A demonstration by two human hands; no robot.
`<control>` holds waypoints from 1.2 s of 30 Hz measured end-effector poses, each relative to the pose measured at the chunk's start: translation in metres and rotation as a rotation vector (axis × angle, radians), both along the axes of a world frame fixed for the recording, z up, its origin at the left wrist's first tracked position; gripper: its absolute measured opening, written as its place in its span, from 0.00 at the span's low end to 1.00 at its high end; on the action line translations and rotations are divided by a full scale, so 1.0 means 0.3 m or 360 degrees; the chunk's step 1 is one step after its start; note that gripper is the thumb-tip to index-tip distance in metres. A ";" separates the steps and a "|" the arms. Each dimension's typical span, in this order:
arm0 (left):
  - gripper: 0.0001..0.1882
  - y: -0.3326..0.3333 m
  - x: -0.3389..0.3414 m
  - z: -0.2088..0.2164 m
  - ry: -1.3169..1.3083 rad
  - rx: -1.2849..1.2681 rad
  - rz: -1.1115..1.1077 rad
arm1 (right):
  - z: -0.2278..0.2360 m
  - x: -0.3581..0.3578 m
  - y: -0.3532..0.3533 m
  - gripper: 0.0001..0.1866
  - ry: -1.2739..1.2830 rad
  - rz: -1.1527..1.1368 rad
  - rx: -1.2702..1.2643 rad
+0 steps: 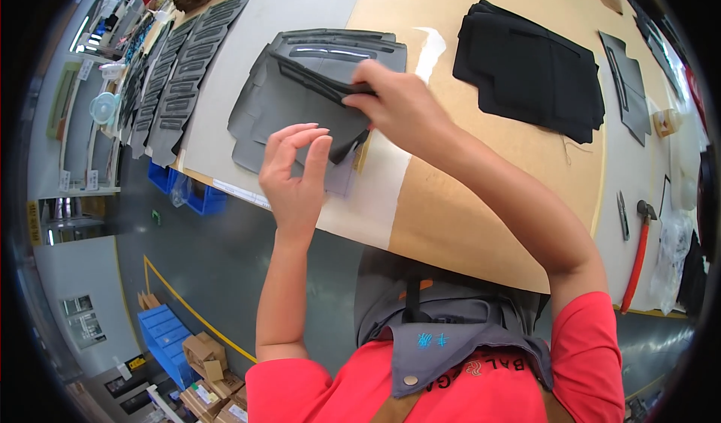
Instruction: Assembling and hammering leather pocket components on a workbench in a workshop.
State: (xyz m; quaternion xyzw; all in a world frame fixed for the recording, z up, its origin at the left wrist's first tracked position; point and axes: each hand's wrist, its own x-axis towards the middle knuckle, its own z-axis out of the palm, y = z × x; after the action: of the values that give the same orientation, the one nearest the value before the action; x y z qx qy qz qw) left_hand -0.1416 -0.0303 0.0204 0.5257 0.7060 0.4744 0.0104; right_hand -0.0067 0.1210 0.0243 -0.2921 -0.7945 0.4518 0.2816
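Observation:
A stack of flat grey panels (300, 111), some with dark raised strips and a long slot, lies on the table in front of me. My right hand (402, 107) pinches the end of a dark-edged grey panel (319, 85) between thumb and fingers, its long edge raised above the stack. My left hand (295, 171) is over the stack's near edge, fingers curved and thumb apart, with nothing in it. Whether its fingertips touch the panels I cannot tell.
A pile of black panels (529, 70) lies to the right, with a single grey panel (627, 85) beyond. A red-handled hammer (640, 250) rests at far right. Rows of grey slotted pieces (197, 70) cover the left side. Blue crates (203, 197) sit below the table edge.

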 end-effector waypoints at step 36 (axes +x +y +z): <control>0.43 0.046 0.420 -0.169 0.0766 -0.0572 -0.0924 | -0.177 0.669 -0.121 0.11 -0.0268 -0.0218 0.0316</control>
State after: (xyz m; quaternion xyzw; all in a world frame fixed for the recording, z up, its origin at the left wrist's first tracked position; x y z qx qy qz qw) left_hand -0.0154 -0.0163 -0.0302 0.7885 0.5824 0.1847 0.0700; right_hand 0.1940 0.0846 -0.0289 -0.3531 -0.8343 0.3248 0.2717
